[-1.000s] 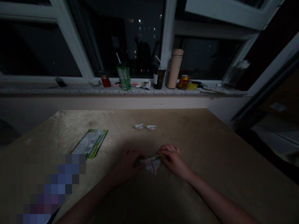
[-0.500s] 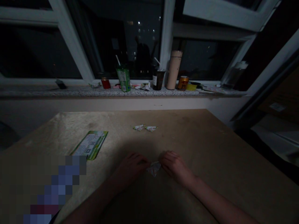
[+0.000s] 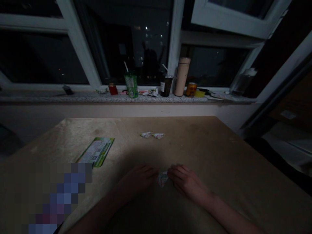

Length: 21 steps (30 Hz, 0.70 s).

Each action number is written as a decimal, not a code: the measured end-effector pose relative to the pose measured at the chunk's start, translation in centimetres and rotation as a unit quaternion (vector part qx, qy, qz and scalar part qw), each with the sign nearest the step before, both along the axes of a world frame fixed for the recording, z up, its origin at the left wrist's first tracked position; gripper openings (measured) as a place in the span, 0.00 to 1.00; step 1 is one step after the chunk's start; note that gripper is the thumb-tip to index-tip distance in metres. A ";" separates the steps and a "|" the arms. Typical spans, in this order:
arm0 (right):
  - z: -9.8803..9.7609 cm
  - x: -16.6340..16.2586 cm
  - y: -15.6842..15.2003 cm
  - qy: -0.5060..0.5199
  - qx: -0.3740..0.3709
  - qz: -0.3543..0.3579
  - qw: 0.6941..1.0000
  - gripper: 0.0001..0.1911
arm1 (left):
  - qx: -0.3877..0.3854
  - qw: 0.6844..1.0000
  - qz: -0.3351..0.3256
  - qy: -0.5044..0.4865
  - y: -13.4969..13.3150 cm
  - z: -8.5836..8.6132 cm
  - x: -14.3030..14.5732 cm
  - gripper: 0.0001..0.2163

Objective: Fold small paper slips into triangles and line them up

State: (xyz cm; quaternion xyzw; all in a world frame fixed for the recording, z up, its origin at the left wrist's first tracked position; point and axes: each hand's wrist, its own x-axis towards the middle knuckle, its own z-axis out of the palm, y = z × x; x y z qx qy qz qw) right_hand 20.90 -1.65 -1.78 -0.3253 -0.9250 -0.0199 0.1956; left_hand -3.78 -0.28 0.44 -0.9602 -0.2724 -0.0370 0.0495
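Note:
In front of me on the table is a small triangular folded wrapper [image 3: 162, 179], whitish with red and green print. My right hand [image 3: 187, 181] pinches its right corner, fingers bent together. At its left corner are the fingertips of my left hand [image 3: 140, 176], closed and apparently gripping the edge, though dim light blurs the contact. Farther back lie two similar folded triangles, a left one [image 3: 146, 134] and a right one [image 3: 158, 136], side by side. A flat green-and-white printed packet [image 3: 101, 151] rests to the left, its near end covered by pixelation.
The brown table [image 3: 207, 146] ends before a stone windowsill [image 3: 148, 99]. On the sill stand a green cup [image 3: 131, 85] with a straw, a dark cup [image 3: 166, 87], a tall pink flask [image 3: 182, 77], an orange can [image 3: 191, 90] and a red jar [image 3: 112, 89].
The view has tilted slightly upward, so things sit a little lower. The wrapper has turned slightly between my hands, with the right hand covering more of its corner.

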 end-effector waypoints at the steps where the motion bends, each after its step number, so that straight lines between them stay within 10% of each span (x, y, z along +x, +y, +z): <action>1: -0.1 0.0 0.1 -0.006 0.010 0.010 1.000 0.12 | 0.001 1.000 -0.010 0.002 0.1 0.0 -0.1 0.13; 16: 0.4 -0.2 1.2 -0.082 0.104 0.091 0.987 0.14 | -0.025 0.999 -0.034 -0.026 0.3 -1.2 -1.0 0.15; 21: 0.2 -0.6 1.8 0.023 0.004 0.035 0.999 0.12 | -0.084 0.991 0.065 -0.079 0.7 -1.1 -1.1 0.14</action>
